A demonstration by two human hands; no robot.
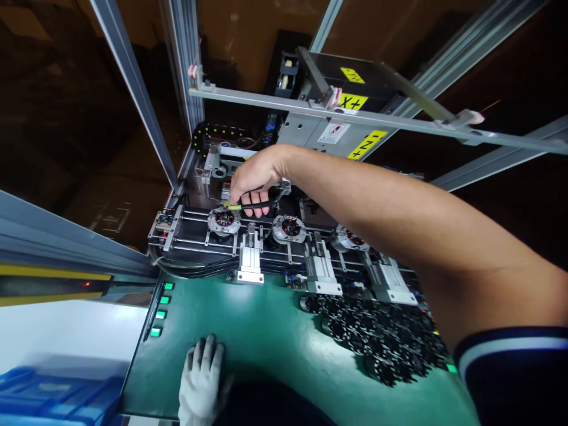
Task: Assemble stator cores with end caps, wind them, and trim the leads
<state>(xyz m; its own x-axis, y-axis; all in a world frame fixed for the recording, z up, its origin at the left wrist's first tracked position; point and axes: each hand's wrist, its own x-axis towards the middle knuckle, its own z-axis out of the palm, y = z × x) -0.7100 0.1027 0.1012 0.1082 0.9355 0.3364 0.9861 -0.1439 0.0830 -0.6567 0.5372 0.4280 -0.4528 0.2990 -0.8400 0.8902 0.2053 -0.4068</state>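
Note:
My bare right hand (254, 180) reaches across the machine, its fingers wrapped round a slim black and yellow tool (246, 206) whose exact kind I cannot make out. The tool's yellow end is over or beside the leftmost round motor part (224, 219), which has a pale rim and a dark, orange-marked centre; contact cannot be told. A second such part (288, 228) sits to its right, and a third (352, 238) is partly covered by my forearm. My left hand (200, 376), in a pale glove with grey fingertips, lies flat on the green tabletop (248, 319), holding nothing.
Many black finned rotor parts (381, 340) are massed at the right of the tabletop. Silver cylinders (251, 260) line the machine's front. A metal bar (266, 99) crosses above the arm. Green buttons (160, 315) are at left, near a blue bin (57, 399).

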